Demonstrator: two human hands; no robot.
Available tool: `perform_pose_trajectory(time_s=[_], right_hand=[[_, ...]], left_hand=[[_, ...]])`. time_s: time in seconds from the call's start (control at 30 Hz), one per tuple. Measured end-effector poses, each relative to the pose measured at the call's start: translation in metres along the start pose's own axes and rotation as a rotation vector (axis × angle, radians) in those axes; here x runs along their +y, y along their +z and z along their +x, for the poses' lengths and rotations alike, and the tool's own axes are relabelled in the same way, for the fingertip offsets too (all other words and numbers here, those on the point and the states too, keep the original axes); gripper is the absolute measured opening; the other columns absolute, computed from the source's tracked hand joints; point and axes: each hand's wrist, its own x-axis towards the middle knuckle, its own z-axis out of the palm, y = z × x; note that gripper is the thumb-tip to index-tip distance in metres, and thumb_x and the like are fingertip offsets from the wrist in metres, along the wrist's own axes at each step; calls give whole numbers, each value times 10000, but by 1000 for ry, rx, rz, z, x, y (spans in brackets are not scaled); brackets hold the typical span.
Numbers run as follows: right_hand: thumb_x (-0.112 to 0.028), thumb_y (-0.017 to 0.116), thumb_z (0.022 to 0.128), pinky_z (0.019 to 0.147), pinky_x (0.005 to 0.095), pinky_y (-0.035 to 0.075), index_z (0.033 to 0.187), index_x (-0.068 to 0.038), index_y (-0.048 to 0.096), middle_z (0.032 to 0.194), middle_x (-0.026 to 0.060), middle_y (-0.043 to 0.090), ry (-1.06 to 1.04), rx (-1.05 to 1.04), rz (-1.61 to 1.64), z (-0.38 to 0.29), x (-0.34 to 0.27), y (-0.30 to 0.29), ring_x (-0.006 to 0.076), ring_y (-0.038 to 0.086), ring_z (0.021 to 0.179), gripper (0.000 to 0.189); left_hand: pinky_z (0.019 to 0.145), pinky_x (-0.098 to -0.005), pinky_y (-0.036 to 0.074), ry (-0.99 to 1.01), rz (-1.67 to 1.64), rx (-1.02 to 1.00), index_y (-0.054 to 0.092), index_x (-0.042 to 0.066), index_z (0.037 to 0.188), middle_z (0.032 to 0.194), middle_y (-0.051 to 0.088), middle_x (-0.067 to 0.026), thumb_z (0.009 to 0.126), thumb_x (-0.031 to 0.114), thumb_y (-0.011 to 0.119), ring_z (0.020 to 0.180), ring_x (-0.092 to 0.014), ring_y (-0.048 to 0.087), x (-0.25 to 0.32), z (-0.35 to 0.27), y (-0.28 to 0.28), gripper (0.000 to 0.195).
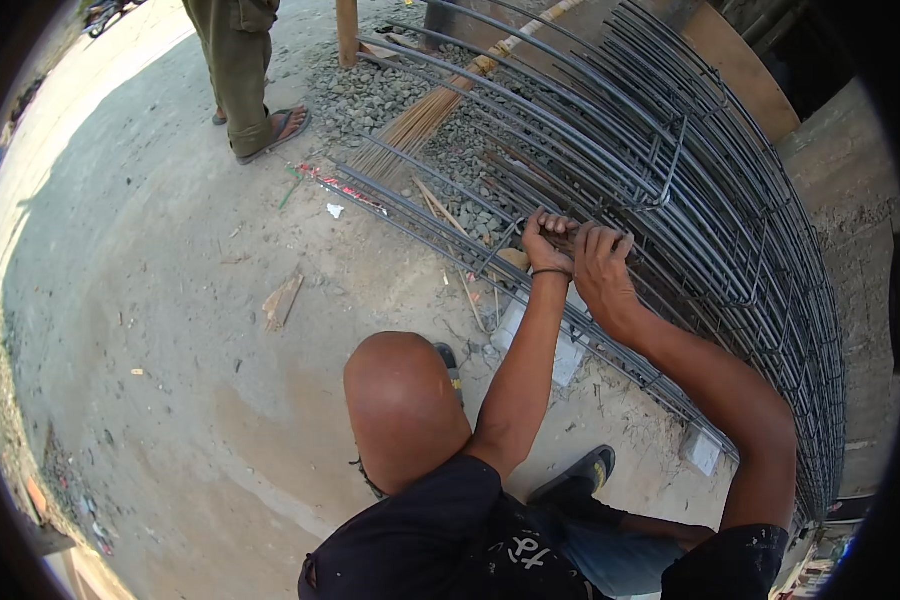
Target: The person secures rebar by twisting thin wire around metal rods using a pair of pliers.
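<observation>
Steel rebar cages (690,195) with square stirrups (671,161) are stacked across the right side. My left hand (547,244) is curled at a lower cage, just above a band on its wrist. Close beside it, my right hand (604,266) reaches down with bent fingers over the bars. The fingers of both hands nearly meet; whether they grip a bar or something small between them is hard to see. Long bars of the lowest cage (420,214) run beneath my forearms, near a pale block (562,349) on the ground.
A stick broom (427,112) lies on gravel (360,94) under the bar ends. A person in sandals (244,82) stands at the upper left. A wood scrap (283,302) lies on the ground, and another pale block (700,450) sits below the cages at lower right.
</observation>
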Motion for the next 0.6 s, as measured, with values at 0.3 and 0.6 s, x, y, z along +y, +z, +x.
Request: perform_pose_trajectory(time_s=[0.3,0.6], right_hand=[[-137,605,682,626,392,516,816,21,619,795,190,635,-84,-449,910,32,22,23,304,635,725,207],[-104,613,703,430,335,457,744,58,591,639,141,582,402,-1322,1662,38,35,39,204,567,500,169]], left_hand=[[696,-372,474,27,159,47,477,70,659,645,519,-53,850,264,561,621,-206,515,1,-15,7,284],[669,-329,508,90,-14,10,515,128,700,688,562,13,795,363,669,621,-145,567,-10,-20,-8,296]])
